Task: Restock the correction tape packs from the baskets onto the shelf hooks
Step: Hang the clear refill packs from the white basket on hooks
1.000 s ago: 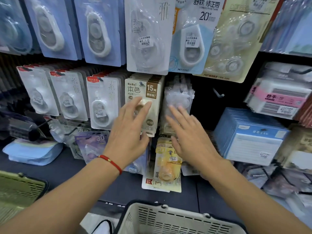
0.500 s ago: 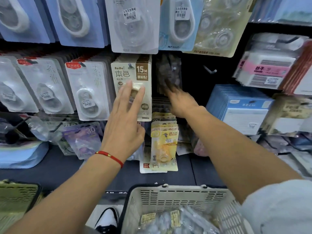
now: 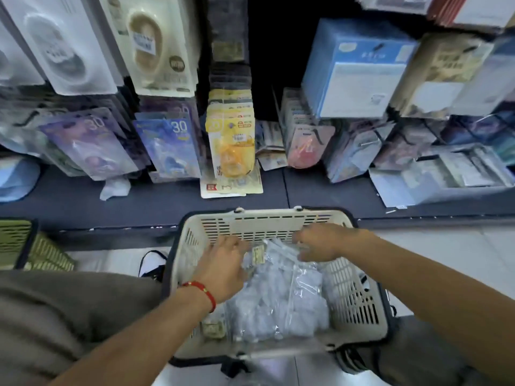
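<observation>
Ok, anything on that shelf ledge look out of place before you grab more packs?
Yes. A crumpled white wrapper lies loose on the dark ledge, and flat packs lie there under the yellow hanging row instead of hanging on hooks.

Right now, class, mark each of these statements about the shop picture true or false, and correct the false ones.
1. Both hands are over the white basket. True.
2. The left hand wears a red string at the wrist. True.
3. The white basket is empty. False: it holds clear packs.
4. The right hand holds a pack up at a hook. False: it is down in the basket, at the packs.
5. A green basket sits at the left. True.
</observation>
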`<state>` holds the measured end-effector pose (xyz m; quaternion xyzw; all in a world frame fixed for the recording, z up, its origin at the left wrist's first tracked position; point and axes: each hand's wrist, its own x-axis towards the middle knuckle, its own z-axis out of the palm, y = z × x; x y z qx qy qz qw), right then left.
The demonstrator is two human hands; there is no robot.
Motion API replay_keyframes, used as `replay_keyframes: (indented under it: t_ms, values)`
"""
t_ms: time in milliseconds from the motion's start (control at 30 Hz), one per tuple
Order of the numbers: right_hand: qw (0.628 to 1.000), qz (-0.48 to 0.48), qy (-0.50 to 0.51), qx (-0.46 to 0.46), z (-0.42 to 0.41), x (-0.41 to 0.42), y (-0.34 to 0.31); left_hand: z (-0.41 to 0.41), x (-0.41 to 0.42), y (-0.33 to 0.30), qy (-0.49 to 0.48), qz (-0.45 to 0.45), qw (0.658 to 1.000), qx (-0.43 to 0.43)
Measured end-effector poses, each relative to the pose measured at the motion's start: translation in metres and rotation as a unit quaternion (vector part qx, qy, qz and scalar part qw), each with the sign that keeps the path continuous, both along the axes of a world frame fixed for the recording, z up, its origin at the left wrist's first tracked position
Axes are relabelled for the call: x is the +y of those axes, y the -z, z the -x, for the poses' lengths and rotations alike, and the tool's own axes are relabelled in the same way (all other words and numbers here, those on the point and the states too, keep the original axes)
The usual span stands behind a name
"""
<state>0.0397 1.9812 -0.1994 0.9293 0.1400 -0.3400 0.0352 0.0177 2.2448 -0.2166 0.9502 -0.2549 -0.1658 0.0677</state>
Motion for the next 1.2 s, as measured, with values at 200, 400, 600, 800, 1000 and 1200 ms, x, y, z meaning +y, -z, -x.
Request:
replay_keyframes:
  t_ms: [200, 400, 600, 800, 1000, 1200]
  values:
    - [0.996, -0.048, 0.076, 0.005, 0.082, -0.018, 0.095, 0.017, -0.005, 0.041, 0.131, -0.11, 0.974, 0.148]
    - [0.943, -0.22, 0.243, -0.055, 0.084, -0.03, 0.091, 0.015, -0.021, 0.04, 0.062, -0.005, 0.977, 0.206]
    - [0.794, -0.449, 0.396, -0.104, 0.063, -0.02, 0.049, 0.019, -0.036, 0.036, -0.068, 0.187, 0.94, 0.278]
    - [0.55, -0.697, 0.457, 0.049, 0.026, 0.017, 0.031, 0.012, -0.044, 0.022, -0.28, 0.395, 0.723, 0.493]
    - [0.864, -0.305, 0.383, -0.116, 0.023, 0.013, 0.098, -0.004, -0.003, 0.037, -0.45, 0.39, 0.712, 0.372]
    - [0.889, -0.256, 0.361, -0.118, 0.034, 0.007, 0.126, -0.013, 0.019, 0.041, -0.515, 0.363, 0.689, 0.357]
